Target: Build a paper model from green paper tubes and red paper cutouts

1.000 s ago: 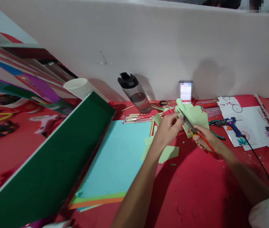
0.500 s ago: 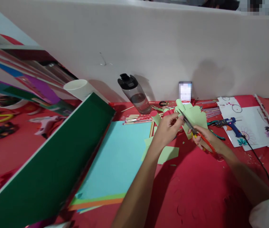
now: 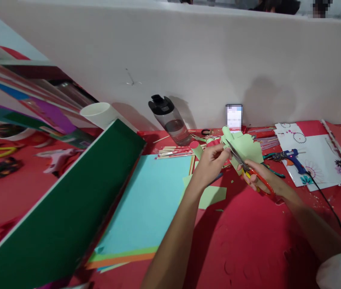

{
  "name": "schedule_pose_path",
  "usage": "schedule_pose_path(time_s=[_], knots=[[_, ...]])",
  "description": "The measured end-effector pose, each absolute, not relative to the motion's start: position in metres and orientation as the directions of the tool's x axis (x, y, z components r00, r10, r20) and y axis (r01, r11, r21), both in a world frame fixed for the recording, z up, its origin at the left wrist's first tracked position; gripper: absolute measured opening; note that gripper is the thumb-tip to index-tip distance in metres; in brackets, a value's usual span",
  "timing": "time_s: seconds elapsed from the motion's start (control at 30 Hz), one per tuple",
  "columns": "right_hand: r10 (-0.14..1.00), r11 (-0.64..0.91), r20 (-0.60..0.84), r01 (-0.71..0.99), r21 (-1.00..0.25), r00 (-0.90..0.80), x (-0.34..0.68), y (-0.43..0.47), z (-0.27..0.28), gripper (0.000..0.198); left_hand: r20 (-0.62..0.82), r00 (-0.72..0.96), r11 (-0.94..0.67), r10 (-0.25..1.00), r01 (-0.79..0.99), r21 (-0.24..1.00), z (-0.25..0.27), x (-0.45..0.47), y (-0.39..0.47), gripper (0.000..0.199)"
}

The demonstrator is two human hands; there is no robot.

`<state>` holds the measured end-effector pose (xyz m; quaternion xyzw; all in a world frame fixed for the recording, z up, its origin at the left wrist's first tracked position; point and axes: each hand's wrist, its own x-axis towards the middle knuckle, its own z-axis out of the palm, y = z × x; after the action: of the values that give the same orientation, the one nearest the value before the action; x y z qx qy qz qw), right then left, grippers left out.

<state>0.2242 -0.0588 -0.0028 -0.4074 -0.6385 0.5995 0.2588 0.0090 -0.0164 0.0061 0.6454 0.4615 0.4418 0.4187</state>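
In my right hand point(image 3: 259, 178) is a pair of scissors point(image 3: 256, 178) with red and yellow handles, fingers through the loops. Their blades point up and left towards the fingertips of my left hand point(image 3: 211, 162). That hand is closed in a pinch close to the blade tips; what it pinches is too small to make out. Just behind both hands lie light green paper pieces point(image 3: 245, 146), some overlapping. More green paper point(image 3: 214, 196) lies flat under my left wrist. A green paper roll with a red end point(image 3: 197, 149) is beside my left hand.
A water bottle point(image 3: 173, 124) and a phone point(image 3: 234, 117) stand by the white partition point(image 3: 98, 48). Blue sheets point(image 3: 146, 204) and a green board point(image 3: 65, 204) are at left. Rightward lie a blue glue gun point(image 3: 298, 160), its cord, and patterned white paper point(image 3: 323, 156).
The scissors' handles sit slightly wider apart than before. My left hand has shifted a little to the left. The surrounding things stay where they were.
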Motion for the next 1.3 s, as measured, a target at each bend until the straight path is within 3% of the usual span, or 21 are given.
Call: schedule_pose_path(time_s=[0.4,1.3], knots=[[0.868,-0.112,-0.198,0.21,-0.971,-0.456,0.222,-0.055,-0.012,0.045,0.164,0.183,-0.2,0.969,0.197,0.96,0.004,0.009,-0.014,0.035],[0.874,-0.058,-0.139,0.183,-0.981,-0.466,0.224,-0.051,-0.024,0.057,0.171,0.171,-0.205,0.97,0.213,0.955,0.002,0.009,-0.013,0.037]])
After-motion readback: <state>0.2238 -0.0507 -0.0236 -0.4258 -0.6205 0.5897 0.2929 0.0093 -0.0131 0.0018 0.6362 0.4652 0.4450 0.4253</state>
